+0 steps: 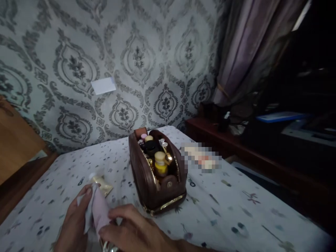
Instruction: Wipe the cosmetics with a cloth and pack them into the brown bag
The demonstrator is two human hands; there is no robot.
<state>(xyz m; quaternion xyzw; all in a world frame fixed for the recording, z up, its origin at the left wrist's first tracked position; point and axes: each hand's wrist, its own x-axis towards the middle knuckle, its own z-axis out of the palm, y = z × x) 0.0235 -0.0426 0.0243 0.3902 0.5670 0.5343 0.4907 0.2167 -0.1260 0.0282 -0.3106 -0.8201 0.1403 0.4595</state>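
My left hand [73, 218] is closed on a pale cloth or tissue [88, 211], pressed against a pink tube [100, 210]. Lower down, my right hand [131, 227] grips that same tube between thumb and fingers. Something shiny and silvery shows at its bottom end, partly cut off by the frame. Just beyond my left hand lies a small gold tube [105, 185] with a white cap. An unzipped brown toiletry bag [141, 178] stands ahead of my right hand. Inside it are several upright bottles, including one with a yellow label [161, 168] and a black-capped one [151, 147].
A white patterned sheet [215, 217] covers the surface beneath. Right of the bag lies a pixelated item [199, 155]. Beyond the right edge stands dark red furniture [236, 147] with clutter. The patterned wall [162, 70] rises behind; a wooden panel [18, 140] is at left.
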